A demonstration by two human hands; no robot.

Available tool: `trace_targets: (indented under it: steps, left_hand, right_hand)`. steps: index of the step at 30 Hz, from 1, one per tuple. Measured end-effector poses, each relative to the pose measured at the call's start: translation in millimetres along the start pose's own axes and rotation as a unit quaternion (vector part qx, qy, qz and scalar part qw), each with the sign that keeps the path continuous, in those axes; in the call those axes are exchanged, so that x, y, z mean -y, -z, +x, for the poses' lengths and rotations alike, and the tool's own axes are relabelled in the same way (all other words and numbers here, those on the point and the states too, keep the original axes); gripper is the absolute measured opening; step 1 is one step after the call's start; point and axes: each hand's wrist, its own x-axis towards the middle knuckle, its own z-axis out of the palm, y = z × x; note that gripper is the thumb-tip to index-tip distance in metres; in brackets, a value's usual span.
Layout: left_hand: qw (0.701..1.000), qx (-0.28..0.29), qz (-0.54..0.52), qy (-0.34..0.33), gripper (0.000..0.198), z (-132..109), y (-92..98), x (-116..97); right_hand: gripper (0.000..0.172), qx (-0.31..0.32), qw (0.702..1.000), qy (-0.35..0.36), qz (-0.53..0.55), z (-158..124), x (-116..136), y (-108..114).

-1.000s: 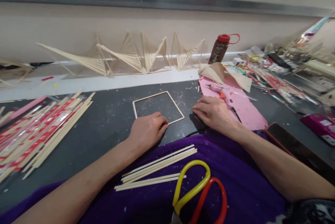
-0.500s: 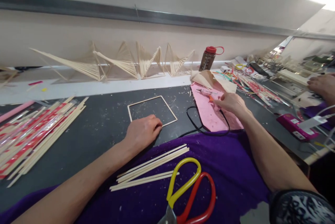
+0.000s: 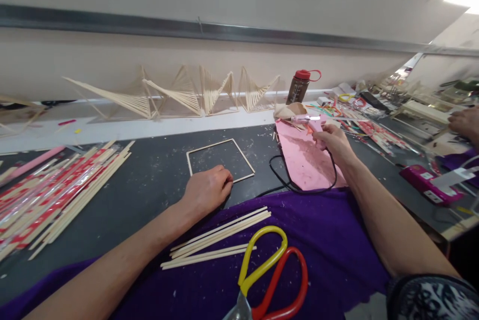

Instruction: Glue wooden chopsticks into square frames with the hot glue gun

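My right hand grips a pink hot glue gun, raised over a pink sheet with its nozzle pointing left. A black cord loops down from the gun. My left hand rests on the dark tabletop with curled fingers, covering the near left corner of a square frame of thin wooden sticks. Whether those fingers pinch anything is hidden. Just below this hand, several loose wooden sticks lie on purple cloth. Scissors with yellow and red handles lie beside them.
Several twisted stick models stand along the wall. Bundled sticks in red-and-white wrapping lie at left. A red-capped bottle stands at the back. On the right are a magenta power strip and another person's hand.
My right hand has lifted the glue gun off the pink sheet, and its nozzle has risen. My left hand stays by the square frame. The view has shifted slightly.
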Motion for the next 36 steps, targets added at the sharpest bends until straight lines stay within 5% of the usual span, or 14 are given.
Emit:
trace_targets:
  steps: [5, 8, 13, 19, 22, 36]
  left_hand:
    - [1.000, 0.002, 0.004, 0.002, 0.025, 0, -1.4, 0]
    - [1.000, 0.002, 0.007, 0.002, 0.024, 0, -1.3, 0]
    - [1.000, -0.006, -0.005, 0.005, 0.022, -1, -0.3, 1]
    - [0.999, -0.001, -0.035, 0.004, 0.022, -3, -1.3, 3]
    - [0.999, 0.004, -0.042, 0.003, 0.022, -2, -1.8, 3]
    - [0.998, 0.013, -0.056, 0.001, 0.020, -1, -1.3, 6]
  right_hand:
    - [0.019, 0.024, 0.962, 0.000, 0.273, -4, 6, -7]
    - [0.015, 0.074, 0.945, -0.029, 0.318, -4, 11, -8]
    - [0.034, 0.201, 0.910, -0.009, 0.363, -22, 35, -9]
    - [0.023, 0.287, 0.914, -0.053, 0.283, -74, 51, -15]
    - [0.031, 0.326, 0.911, -0.081, 0.241, -87, 49, -17]
    - [0.023, 0.367, 0.897, -0.132, 0.210, -80, 22, -22]
